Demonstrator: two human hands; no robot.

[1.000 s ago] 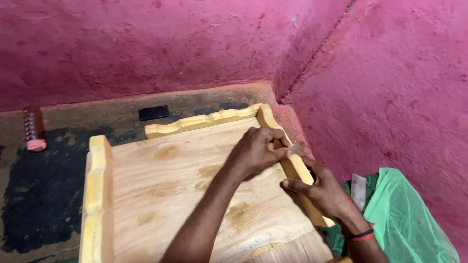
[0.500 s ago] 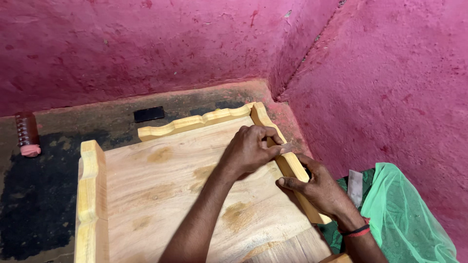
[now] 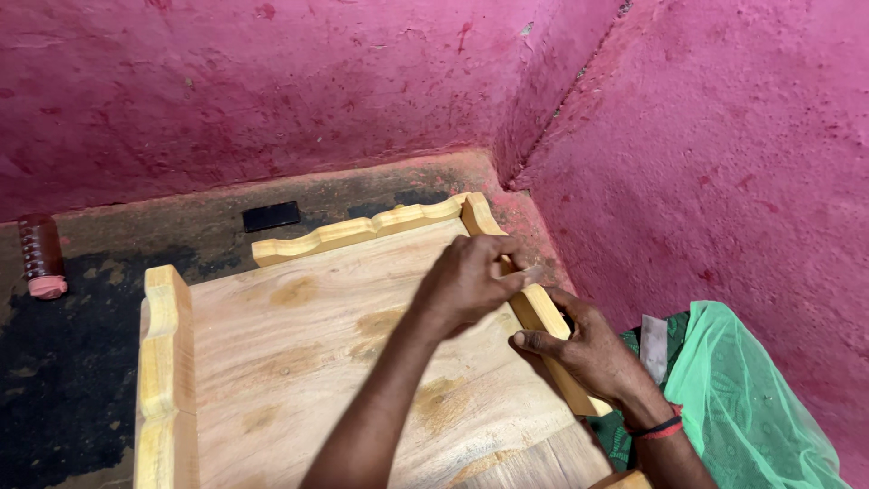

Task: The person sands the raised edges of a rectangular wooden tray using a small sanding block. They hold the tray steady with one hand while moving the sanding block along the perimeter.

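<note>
A: Since the earlier frame, the view has drifted; the left hand (image 3: 466, 282) has slid slightly along the right rail (image 3: 543, 317).

B: Step?

A: Seems to be rubbing or fitting that rail on the wooden tray (image 3: 299, 344). Next move needs steady pressure.

B: Pose?

A: Left fingers closed over the rail top; right hand (image 3: 588, 349) clamps it from outside, wrist low.

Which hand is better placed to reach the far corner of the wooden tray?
Probably the left hand: it rests on the side rail nearest the far corner, while the right hand grips the rail lower down.
</note>
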